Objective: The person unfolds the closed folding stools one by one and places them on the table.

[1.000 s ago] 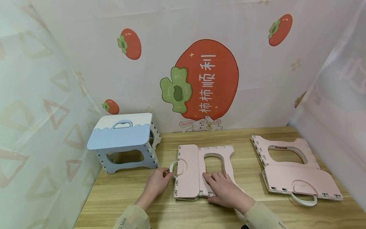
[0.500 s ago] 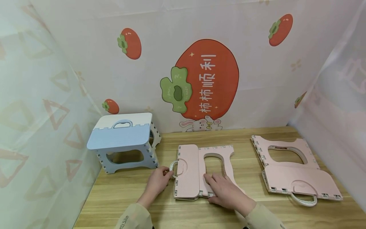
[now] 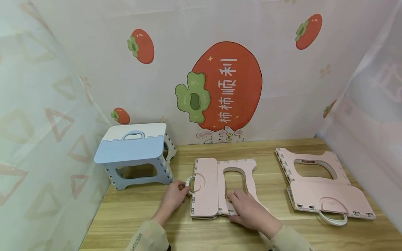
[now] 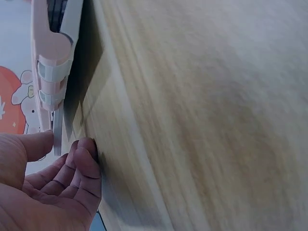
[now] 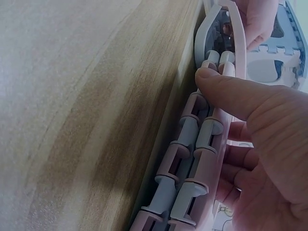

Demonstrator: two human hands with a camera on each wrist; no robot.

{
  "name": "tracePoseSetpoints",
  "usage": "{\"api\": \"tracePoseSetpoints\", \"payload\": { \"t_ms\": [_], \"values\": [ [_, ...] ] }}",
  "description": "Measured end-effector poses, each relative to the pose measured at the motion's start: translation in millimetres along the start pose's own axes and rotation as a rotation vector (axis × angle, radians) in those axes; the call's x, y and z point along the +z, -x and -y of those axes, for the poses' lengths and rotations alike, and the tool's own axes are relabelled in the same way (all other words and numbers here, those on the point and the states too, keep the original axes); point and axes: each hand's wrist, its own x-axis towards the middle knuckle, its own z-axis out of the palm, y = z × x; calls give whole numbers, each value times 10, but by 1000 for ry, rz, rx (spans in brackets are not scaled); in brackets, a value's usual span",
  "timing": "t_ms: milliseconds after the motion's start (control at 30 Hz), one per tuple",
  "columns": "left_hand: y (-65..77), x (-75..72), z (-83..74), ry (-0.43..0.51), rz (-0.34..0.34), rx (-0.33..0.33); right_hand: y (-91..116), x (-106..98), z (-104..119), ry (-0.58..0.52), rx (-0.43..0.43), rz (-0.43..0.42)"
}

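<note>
A pink folding stool [image 3: 207, 190] lies folded flat on the wooden table, its white carry handle [image 3: 190, 184] sticking out to the left. At that handle is my left hand [image 3: 173, 198]; in the left wrist view the thumb [image 4: 38, 146] lies on one side of it and the curled fingers on the other. My right hand [image 3: 251, 211] grips the stool's near edge at the leg panel. Its thumb [image 5: 226, 89] presses the hinged edge [image 5: 185, 144] in the right wrist view, while the fingers curl over the panel into the leg opening, their tips partly hidden.
A blue and white folding stool [image 3: 132, 150] stands unfolded at the back left. Another pink folding stool [image 3: 329, 195] lies folded at the right, handle toward the front. Printed cloth walls [image 3: 273, 115] border the wooden table [image 3: 188, 237] at the back and both sides.
My right fingertips have shifted slightly from the panel's face into the leg opening. The left hand stays at the handle, and the stools have not visibly moved.
</note>
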Motion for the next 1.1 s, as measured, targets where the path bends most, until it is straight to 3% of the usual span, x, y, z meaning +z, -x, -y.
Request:
{"api": "tracePoseSetpoints", "payload": {
  "t_ms": [100, 233, 600, 1100],
  "values": [
    [-31, 6, 11, 70, 26, -27, 6, -6, -1, 7, -8, -6],
    [-64, 14, -20, 231, 58, -91, 13, -15, 2, 15, -8, -13],
    [-84, 44, -39, 589, 80, -248, 13, -24, -2, 35, -27, -30],
    [-31, 51, -41, 818, 98, -253, 31, -59, 22, 20, -12, -38]
  ]
}}
